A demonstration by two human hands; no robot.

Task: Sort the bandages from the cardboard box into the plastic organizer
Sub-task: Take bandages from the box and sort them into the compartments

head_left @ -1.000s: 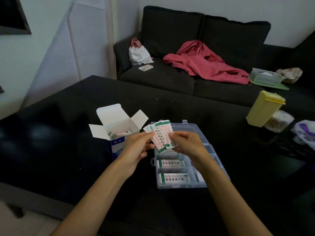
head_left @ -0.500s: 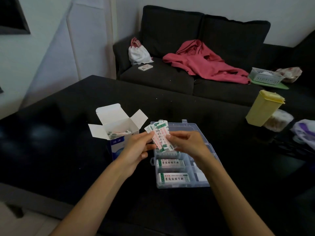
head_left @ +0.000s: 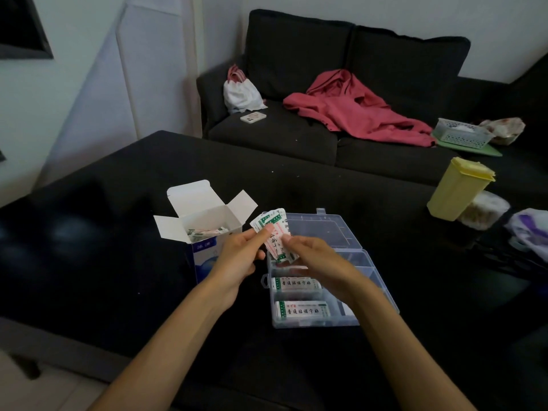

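Bandages (head_left: 274, 232) fanned between both hands — left hand (head_left: 237, 256), right hand (head_left: 314, 256), above organizer (head_left: 373, 280)

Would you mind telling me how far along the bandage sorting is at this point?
Partly done: two compartments of the plastic organizer already hold stacked bandages. In hand: the left hand and right hand together hold a fanned bundle above it. Left: more bandages remain in the cardboard box.
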